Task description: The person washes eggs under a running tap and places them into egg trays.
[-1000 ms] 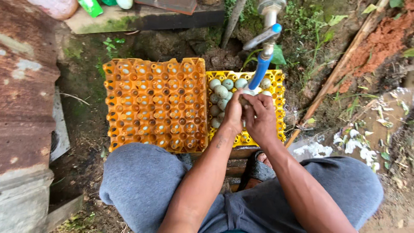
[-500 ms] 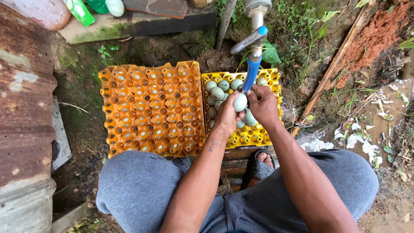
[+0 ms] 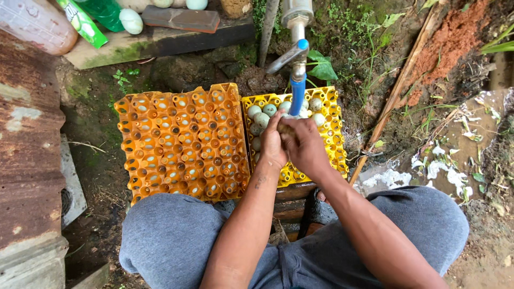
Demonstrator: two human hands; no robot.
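Two hands point(image 3: 292, 142) cup one egg point(image 3: 285, 127).

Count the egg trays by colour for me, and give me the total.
Orange egg tray: 1
Yellow egg tray: 1
Total: 2 trays

Muddy ground point(image 3: 101, 176), orange egg tray point(image 3: 182, 142), yellow egg tray point(image 3: 332, 134)

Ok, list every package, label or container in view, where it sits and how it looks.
Orange egg tray: on the ground, left of the hands, square, empty cups.
Yellow egg tray: under the tap, holding pale eggs.
Green printed bottle: top left, lying on the plank.
Pinkish container: top-left corner, rounded.
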